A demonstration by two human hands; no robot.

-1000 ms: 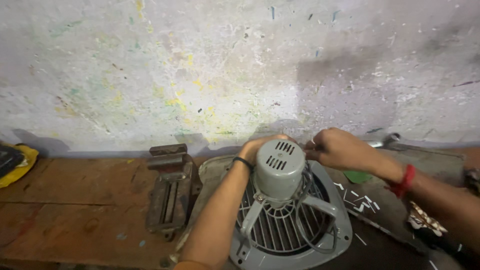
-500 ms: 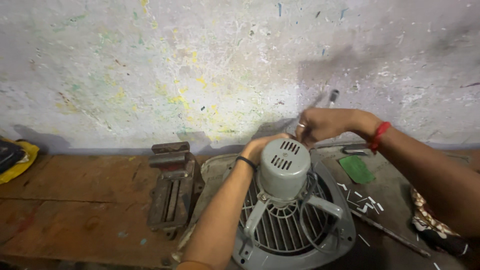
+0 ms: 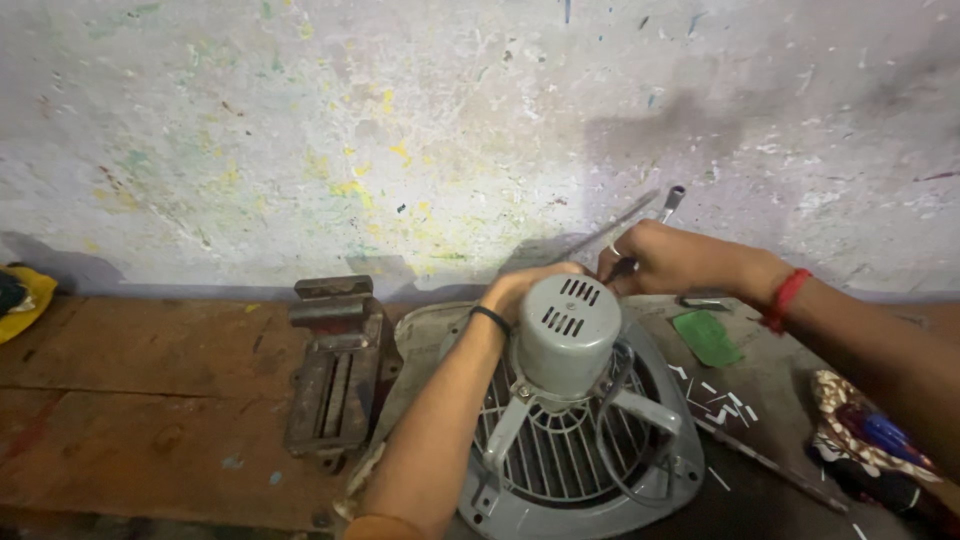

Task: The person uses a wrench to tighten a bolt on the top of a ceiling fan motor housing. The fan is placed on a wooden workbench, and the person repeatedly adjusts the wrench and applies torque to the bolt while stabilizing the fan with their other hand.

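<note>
A grey exhaust fan (image 3: 575, 450) lies grille-up on the bench, its round motor housing (image 3: 566, 335) pointing toward me. My left hand (image 3: 525, 288) reaches behind the housing and grips its far side; a black band is on the wrist. My right hand (image 3: 668, 260) is raised just behind and right of the housing, closed around a thin tool (image 3: 668, 202) with a metal tip sticking up. A red thread band circles that wrist.
A rusty bench vise (image 3: 335, 365) sits left of the fan on the wooden bench (image 3: 140, 400). A green pad (image 3: 708, 337), scattered white bits, a long rod (image 3: 770, 463) and a patterned cloth (image 3: 865, 430) lie at right. The paint-spattered wall (image 3: 400, 130) stands close behind.
My right hand has lifted from the bench behind the fan and moved left, bringing the thin tool up near the motor housing. The left hand has stayed on the housing.
</note>
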